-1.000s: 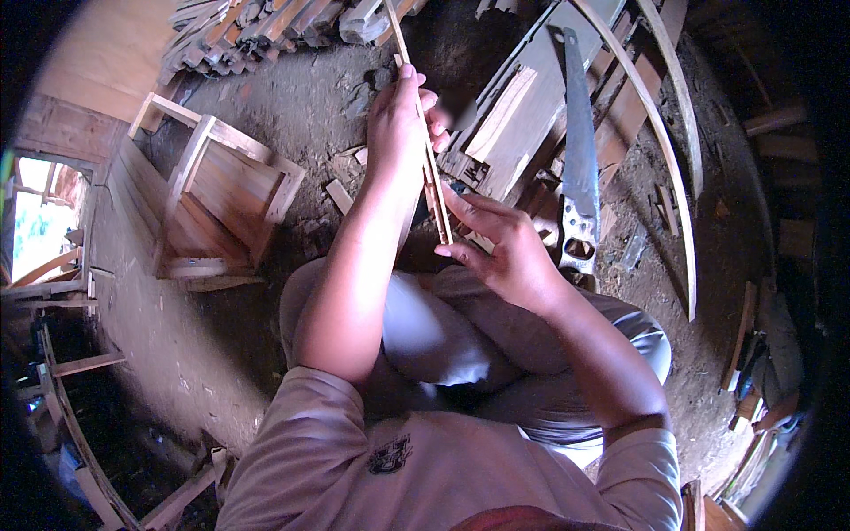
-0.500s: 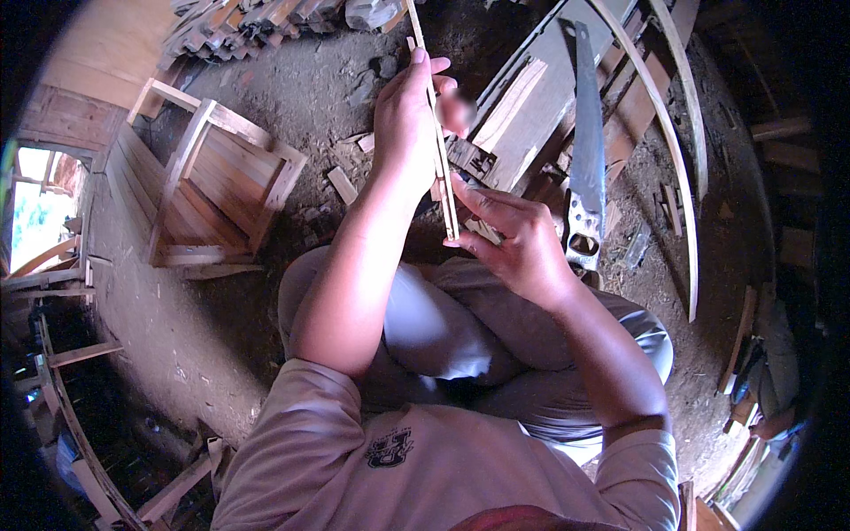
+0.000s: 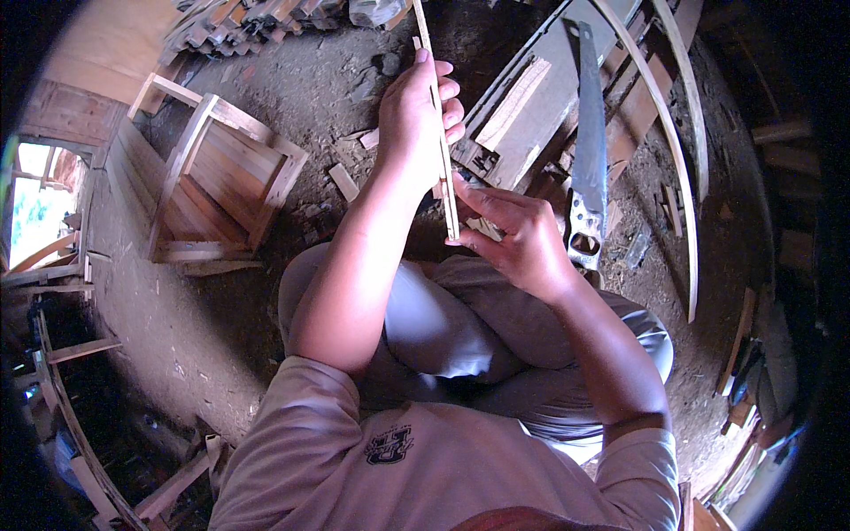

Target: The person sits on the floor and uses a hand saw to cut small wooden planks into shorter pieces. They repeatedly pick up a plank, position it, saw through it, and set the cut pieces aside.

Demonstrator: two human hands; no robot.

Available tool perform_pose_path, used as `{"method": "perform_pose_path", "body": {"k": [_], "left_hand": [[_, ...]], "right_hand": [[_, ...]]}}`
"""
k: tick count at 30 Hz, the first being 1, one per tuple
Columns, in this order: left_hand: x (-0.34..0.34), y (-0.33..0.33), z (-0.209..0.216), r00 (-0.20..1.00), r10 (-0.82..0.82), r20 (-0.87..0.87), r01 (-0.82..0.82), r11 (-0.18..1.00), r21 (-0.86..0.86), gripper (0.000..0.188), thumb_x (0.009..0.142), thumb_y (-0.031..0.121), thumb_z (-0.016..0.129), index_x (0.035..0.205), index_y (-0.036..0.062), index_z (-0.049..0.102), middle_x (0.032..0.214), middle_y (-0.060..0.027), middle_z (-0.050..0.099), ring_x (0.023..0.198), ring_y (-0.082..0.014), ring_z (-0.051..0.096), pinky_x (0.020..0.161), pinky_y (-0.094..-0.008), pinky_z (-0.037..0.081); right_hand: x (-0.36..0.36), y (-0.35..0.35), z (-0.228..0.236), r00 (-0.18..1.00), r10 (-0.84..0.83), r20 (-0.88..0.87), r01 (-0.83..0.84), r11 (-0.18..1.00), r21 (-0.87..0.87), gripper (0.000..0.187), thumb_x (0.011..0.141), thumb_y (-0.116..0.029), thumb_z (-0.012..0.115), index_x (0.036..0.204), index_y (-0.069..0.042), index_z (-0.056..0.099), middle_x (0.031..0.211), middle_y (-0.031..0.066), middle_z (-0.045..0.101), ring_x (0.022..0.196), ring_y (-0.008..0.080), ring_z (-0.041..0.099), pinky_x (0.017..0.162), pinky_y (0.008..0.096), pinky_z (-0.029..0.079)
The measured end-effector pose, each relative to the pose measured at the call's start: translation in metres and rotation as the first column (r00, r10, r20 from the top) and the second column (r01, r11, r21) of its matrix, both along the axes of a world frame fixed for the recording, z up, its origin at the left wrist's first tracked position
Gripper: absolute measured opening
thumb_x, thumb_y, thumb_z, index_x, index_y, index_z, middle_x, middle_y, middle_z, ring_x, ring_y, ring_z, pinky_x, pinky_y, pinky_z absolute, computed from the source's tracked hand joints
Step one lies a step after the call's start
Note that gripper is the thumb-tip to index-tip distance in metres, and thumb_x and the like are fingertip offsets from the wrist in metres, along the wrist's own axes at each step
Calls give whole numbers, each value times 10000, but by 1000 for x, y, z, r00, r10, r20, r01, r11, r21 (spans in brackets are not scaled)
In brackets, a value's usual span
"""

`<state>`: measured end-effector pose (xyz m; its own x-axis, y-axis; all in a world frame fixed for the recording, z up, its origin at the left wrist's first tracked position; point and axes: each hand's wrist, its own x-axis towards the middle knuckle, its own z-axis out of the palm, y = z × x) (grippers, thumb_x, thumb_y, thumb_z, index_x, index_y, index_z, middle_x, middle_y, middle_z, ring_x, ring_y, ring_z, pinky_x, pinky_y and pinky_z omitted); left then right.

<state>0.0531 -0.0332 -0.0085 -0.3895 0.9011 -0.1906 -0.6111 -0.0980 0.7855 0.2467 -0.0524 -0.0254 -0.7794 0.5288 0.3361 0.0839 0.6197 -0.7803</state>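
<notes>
A thin, pale wooden strip (image 3: 445,152) rises from in front of my lap, and its far end runs out of the top of the view. My left hand (image 3: 416,111) is wrapped round it midway, thumb along the near face and fingers curled on the far side. A shorter sliver of wood lies flat against the strip by the thumb. Lower down, my right hand (image 3: 518,232) grips the strip's near end between thumb and fingers; part of those fingers is hidden behind it.
A handsaw (image 3: 586,150) leans to the right over a grey board (image 3: 540,97) with a wooden offcut (image 3: 513,104) on it. Long curved strips (image 3: 668,133) lie beyond. To the left stands a slatted wooden frame (image 3: 212,177). Stacked wood (image 3: 257,26) fills the back; scraps litter the dirt floor.
My left hand and the strip's upper part have shifted slightly to the right. The left fingers now show curled more plainly round the strip. My right hand keeps its grip.
</notes>
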Motion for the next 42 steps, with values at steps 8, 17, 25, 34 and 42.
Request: {"method": "perform_pose_path", "body": {"k": [8,17,25,34,42], "left_hand": [[-3,-1,1,994,-56,91,58,998,-14,370,1090,438,442,1030,84,532,724,24,460,509,-95,379,441,-248,308],[-4,-4,0,991,-61,121,51,995,87,312,1075,412,463,931,140,511,706,34,465,489,-96,388,434,-245,313],[6,0,0,982,14,-188,-21,999,-31,400,1009,379,636,739,173,424,604,57,414,441,-66,381,400,-242,267],[6,9,-23,716,161,-680,-236,972,-19,409,1030,374,619,761,84,515,608,5,489,484,-126,474,448,-336,377],[-5,11,-29,396,6,-918,-307,943,-127,323,1032,255,541,959,-56,589,844,-283,679,791,-462,686,688,-506,520]], "right_hand": [[-1,1,-5,1000,5,8,-5,1000,-18,667,798,-163,834,1401,-14,594,1143,212,716,1049,377,705,917,430,568],[0,4,-10,999,33,36,-31,999,-34,667,809,-139,827,1428,-64,587,1182,221,702,1064,381,700,932,429,565],[0,1,-20,998,-13,66,13,1000,9,674,795,-110,835,1426,-90,599,1153,223,713,1028,380,712,893,418,582],[-6,-11,-33,996,-36,86,31,997,68,638,839,-139,791,1435,-74,574,1140,215,709,973,405,706,868,450,584],[73,45,6,496,70,865,-88,996,-30,671,874,-325,784,1433,-58,525,1164,220,705,1073,406,692,931,475,557]]}}
